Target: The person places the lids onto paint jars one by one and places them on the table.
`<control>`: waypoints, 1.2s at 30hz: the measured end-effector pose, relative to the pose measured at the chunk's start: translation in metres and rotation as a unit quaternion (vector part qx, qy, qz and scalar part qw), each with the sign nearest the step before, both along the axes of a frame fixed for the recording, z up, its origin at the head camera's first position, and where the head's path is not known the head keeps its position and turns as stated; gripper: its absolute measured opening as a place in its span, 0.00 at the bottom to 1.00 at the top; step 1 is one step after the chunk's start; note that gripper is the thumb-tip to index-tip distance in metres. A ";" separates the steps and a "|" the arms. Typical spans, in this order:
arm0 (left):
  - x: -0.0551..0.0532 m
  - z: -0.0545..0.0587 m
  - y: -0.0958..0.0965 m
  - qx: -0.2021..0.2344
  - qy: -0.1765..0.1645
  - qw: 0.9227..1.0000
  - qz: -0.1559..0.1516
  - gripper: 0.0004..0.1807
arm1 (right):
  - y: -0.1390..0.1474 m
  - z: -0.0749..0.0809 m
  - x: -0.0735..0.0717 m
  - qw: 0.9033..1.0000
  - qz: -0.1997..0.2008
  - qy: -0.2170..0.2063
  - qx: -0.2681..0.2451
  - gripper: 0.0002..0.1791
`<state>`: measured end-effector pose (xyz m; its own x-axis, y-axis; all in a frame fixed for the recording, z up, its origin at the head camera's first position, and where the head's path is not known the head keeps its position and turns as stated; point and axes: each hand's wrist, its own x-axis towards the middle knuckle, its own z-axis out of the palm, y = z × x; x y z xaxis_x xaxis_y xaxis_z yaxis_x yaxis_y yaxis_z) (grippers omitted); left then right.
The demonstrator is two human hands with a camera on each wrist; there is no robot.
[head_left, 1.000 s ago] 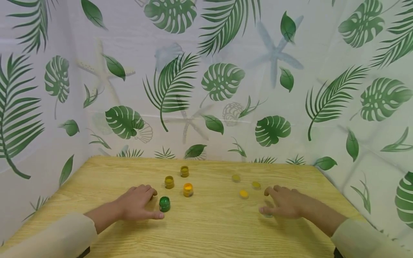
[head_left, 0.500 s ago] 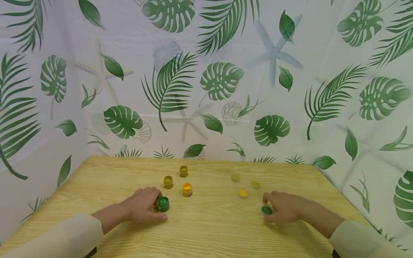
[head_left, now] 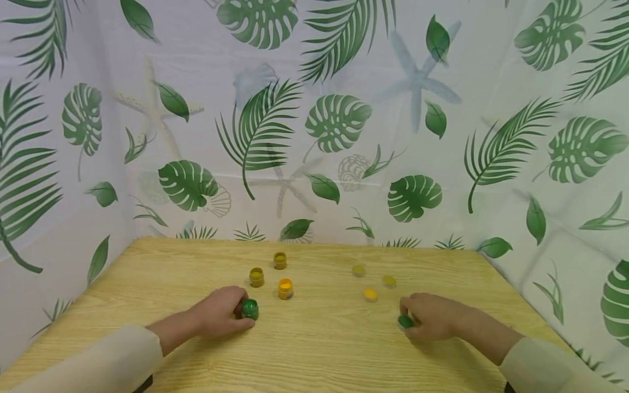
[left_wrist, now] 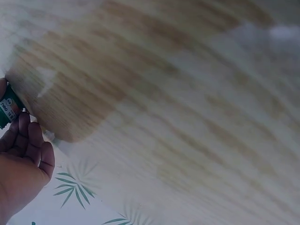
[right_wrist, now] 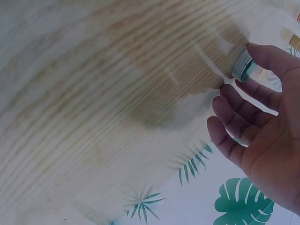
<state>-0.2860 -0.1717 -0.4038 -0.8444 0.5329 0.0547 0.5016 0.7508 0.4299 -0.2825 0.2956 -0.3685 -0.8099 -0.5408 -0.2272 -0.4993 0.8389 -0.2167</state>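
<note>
My left hand (head_left: 221, 314) grips a small paint jar (head_left: 250, 309) of dark green between thumb and fingers, at the left of the table. Its printed label shows in the left wrist view, where the jar (left_wrist: 10, 107) sits at the left edge. On the right side, my right hand (head_left: 434, 316) pinches a round jar lid (head_left: 405, 322) with green paint on its inner face. The right wrist view shows that lid (right_wrist: 243, 65) edge-on between thumb and fingertips, close over the table.
Open paint jars, one orange-yellow (head_left: 285, 289), one olive (head_left: 256, 277) and one brownish yellow (head_left: 280, 261), stand beyond my left hand. Three lids lie beyond my right hand: a yellow lid (head_left: 371, 295) and two olive lids, the nearer lid (head_left: 389, 281) and the farther lid (head_left: 358, 271). Leaf-patterned curtains surround the wooden table (head_left: 324, 349).
My left hand has moved right and its fingers have taken hold of the green jar. My right fingers have come together on the green lid, which now shows its green face.
</note>
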 end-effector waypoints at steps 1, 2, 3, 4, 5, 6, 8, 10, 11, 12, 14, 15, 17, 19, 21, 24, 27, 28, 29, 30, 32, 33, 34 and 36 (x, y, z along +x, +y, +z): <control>0.000 0.000 0.000 0.000 0.002 1.000 0.001 0.16 | 0.000 0.000 0.000 1.000 0.003 0.003 -0.001 0.12; 0.000 -0.001 0.000 0.000 0.005 1.000 0.001 0.15 | 0.000 0.000 0.000 1.000 0.004 0.004 -0.002 0.11; 0.000 -0.001 0.000 -0.001 0.008 1.000 0.002 0.15 | 0.000 0.001 0.000 1.000 0.005 0.007 -0.001 0.11; 0.001 -0.001 0.000 -0.001 0.013 1.000 0.001 0.15 | 0.000 0.001 0.000 1.000 0.006 0.009 0.000 0.11; 0.001 -0.001 0.000 -0.002 0.019 1.000 -0.001 0.15 | 0.000 0.001 0.000 1.000 0.004 0.010 0.002 0.11; 0.001 -0.001 0.000 -0.002 0.026 1.000 -0.003 0.14 | -0.001 0.001 -0.001 1.000 0.003 0.012 0.005 0.12; 0.002 -0.001 -0.001 0.000 0.037 0.999 -0.008 0.15 | -0.001 0.002 -0.001 1.000 0.003 0.017 0.010 0.12; 0.003 0.000 -0.002 0.007 0.047 0.999 -0.014 0.15 | -0.002 0.003 -0.001 1.000 0.003 0.022 0.013 0.13; 0.003 0.000 -0.003 0.011 0.051 0.999 -0.016 0.15 | -0.002 0.004 -0.002 1.000 0.003 0.024 0.014 0.13; 0.003 0.002 -0.003 0.015 0.054 0.998 -0.016 0.15 | -0.002 0.004 -0.002 1.000 0.004 0.028 0.014 0.13; 0.004 0.004 -0.004 0.024 0.066 0.997 -0.022 0.15 | -0.004 0.006 -0.002 0.999 0.006 0.033 0.014 0.13; 0.004 0.006 -0.004 0.029 0.072 0.997 -0.025 0.14 | -0.005 0.007 -0.002 0.999 0.006 0.035 0.015 0.12; 0.003 0.008 -0.003 0.034 0.086 0.995 -0.028 0.13 | -0.007 0.008 -0.002 0.999 0.007 0.040 0.015 0.11; 0.003 0.011 -0.002 0.036 0.100 0.994 -0.035 0.13 | -0.009 0.010 -0.002 0.999 0.007 0.044 0.014 0.11; 0.004 0.012 0.000 0.037 0.107 0.993 -0.035 0.13 | -0.012 0.011 -0.002 0.999 0.005 0.045 0.011 0.11; 0.006 0.015 0.005 0.037 0.110 0.993 -0.036 0.13 | -0.017 0.014 -0.001 0.999 0.004 0.047 0.010 0.11; 0.008 0.016 0.009 0.040 0.111 0.992 -0.042 0.13 | -0.024 0.016 0.001 0.999 0.009 0.048 0.012 0.11; 0.009 0.016 0.011 0.039 0.110 0.992 -0.043 0.13 | -0.027 0.016 0.002 0.999 0.010 0.048 0.013 0.11; 0.010 0.016 0.012 0.040 0.112 0.992 -0.046 0.13 | -0.030 0.016 0.002 0.999 0.015 0.050 0.015 0.12; 0.010 0.016 0.014 0.040 0.114 0.992 -0.049 0.14 | -0.033 0.016 0.003 0.998 0.018 0.049 0.016 0.12; 0.012 0.015 0.016 0.040 0.115 0.991 -0.055 0.14 | -0.038 0.017 0.005 0.998 0.028 0.052 0.020 0.12; 0.013 0.015 0.018 0.039 0.116 0.991 -0.057 0.14 | -0.040 0.017 0.006 0.998 0.031 0.055 0.022 0.12; 0.014 0.015 0.019 0.040 0.116 0.991 -0.060 0.14 | -0.043 0.018 0.007 0.997 0.034 0.057 0.026 0.12; 0.015 0.014 0.022 0.041 0.113 0.991 -0.064 0.14 | -0.049 0.019 0.009 0.997 0.036 0.058 0.030 0.12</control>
<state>-0.2708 -0.1495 -0.3898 -0.7316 0.6207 0.2819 0.6807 0.6420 0.3529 -0.2735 0.2470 -0.3491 -0.7922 -0.5867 -0.1678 -0.5775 0.8097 -0.1046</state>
